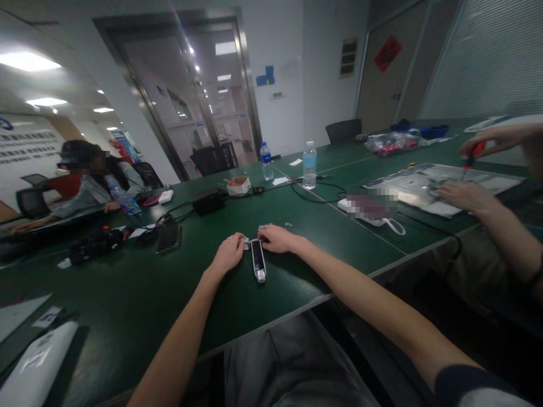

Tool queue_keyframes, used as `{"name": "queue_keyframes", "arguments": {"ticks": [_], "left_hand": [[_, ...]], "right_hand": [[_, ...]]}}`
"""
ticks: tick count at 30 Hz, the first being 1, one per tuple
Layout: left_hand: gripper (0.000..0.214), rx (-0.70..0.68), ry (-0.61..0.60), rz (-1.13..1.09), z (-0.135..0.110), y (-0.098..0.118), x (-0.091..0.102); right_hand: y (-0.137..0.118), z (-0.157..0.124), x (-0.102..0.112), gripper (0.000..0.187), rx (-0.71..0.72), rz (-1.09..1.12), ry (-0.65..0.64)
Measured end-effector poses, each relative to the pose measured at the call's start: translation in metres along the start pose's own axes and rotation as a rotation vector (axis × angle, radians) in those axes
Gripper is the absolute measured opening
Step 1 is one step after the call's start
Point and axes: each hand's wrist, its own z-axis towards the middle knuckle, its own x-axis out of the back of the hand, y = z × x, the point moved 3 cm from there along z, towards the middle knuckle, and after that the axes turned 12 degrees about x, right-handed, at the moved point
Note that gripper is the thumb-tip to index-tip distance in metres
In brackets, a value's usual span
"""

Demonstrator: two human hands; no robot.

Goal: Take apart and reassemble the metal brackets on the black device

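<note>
A slim black and silver device [258, 260] lies lengthwise on the green table [127, 294] in front of me. My left hand [229, 253] is curled at its far left end, fingers pinched on a small grey part beside it. My right hand [278, 237] is closed over the device's far end from the right, fingers pressed together on it. A few tiny silver pieces [288, 225] lie just beyond my right hand.
Two water bottles [309, 165] stand mid-table by a black box [207, 200], a small carton and cables. A person at the right works with a red screwdriver [475, 152] over a flat panel. Another person [85, 181] sits far left. White papers [38, 362] lie near left.
</note>
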Motion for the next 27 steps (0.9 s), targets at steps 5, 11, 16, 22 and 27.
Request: {"name": "queue_keyframes", "arguments": {"ticks": [5,11,16,22,27], "left_hand": [[0.026,0.002,0.005,-0.008,-0.001,0.003,0.002],[0.026,0.012,-0.006,-0.018,-0.001,0.001,0.001],[0.026,0.018,-0.016,-0.025,0.000,-0.002,-0.001],[0.024,0.013,-0.007,-0.040,-0.003,0.001,0.002],[0.024,-0.007,0.007,-0.023,-0.003,0.001,0.000]], "right_hand": [[-0.001,-0.001,0.001,0.019,-0.003,0.017,-0.007],[-0.001,-0.002,0.001,0.019,0.021,-0.008,0.003],[-0.003,-0.002,0.004,0.018,0.034,-0.030,-0.011],[-0.005,-0.002,0.007,0.018,0.040,-0.068,-0.021],[-0.001,-0.004,0.012,0.017,0.061,-0.056,-0.026]]}}
